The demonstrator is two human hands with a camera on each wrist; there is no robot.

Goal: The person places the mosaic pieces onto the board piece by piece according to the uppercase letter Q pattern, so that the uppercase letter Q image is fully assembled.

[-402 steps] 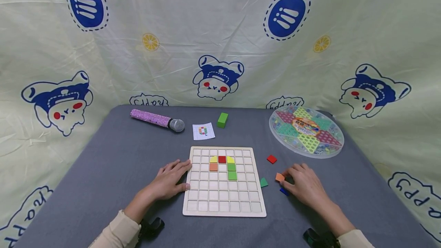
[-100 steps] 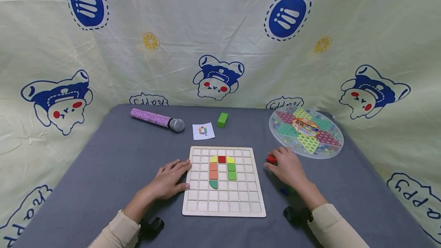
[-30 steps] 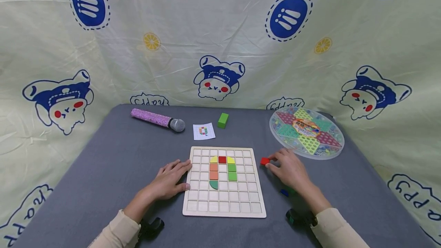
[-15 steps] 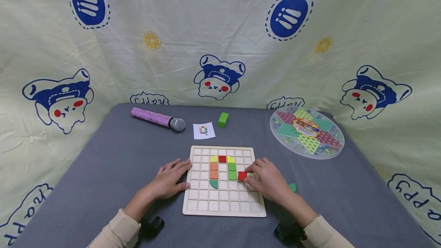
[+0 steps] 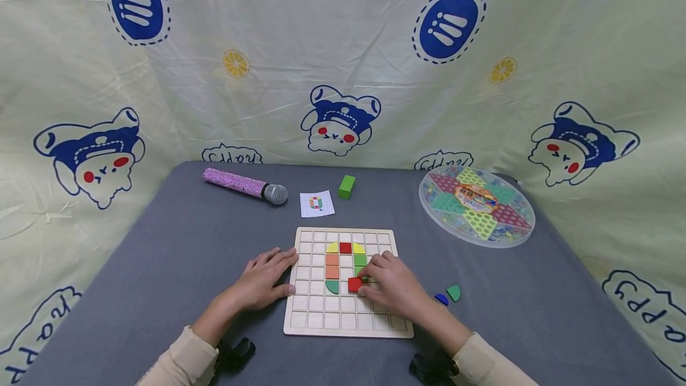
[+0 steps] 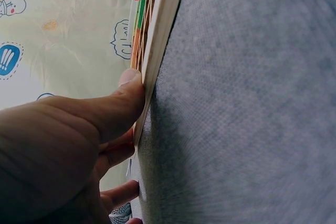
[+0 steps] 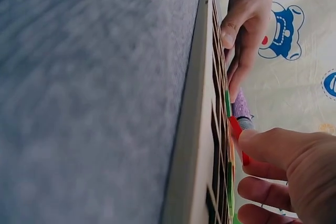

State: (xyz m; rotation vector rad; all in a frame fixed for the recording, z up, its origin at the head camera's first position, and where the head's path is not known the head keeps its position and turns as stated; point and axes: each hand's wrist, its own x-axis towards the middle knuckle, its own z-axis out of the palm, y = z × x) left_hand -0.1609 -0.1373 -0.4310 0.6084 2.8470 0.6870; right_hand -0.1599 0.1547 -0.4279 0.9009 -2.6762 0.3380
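Observation:
My right hand [image 5: 395, 286] pinches a red square tile [image 5: 355, 284] between thumb and fingers, over the wooden grid board [image 5: 318, 320]. In the right wrist view the red tile [image 7: 235, 127] is held tilted, just above the board's face. My left hand [image 5: 262, 283] rests against the board's left edge, its thumb touching the rim in the left wrist view. Set in the grid are yellow corner tiles [image 5: 333, 248], another red tile [image 5: 345, 248], orange tiles [image 5: 332, 265], green squares [image 5: 360, 260] and a dark green quarter-round tile [image 5: 332, 286]. The lower green square is partly hidden by my right fingers.
Right of the board lie a blue rounded tile [image 5: 442, 299] and a green quarter-round tile [image 5: 453, 293]. Behind it are a pattern card [image 5: 317, 204], a green block [image 5: 346, 187] and a glittery pink microphone [image 5: 236, 183]. A round game box [image 5: 477, 207] sits at back right.
My right hand picked up the red tile right of the board and carried it left over the grid. Earlier, an orange tile and a green quarter-round were added. My left hand stayed put.

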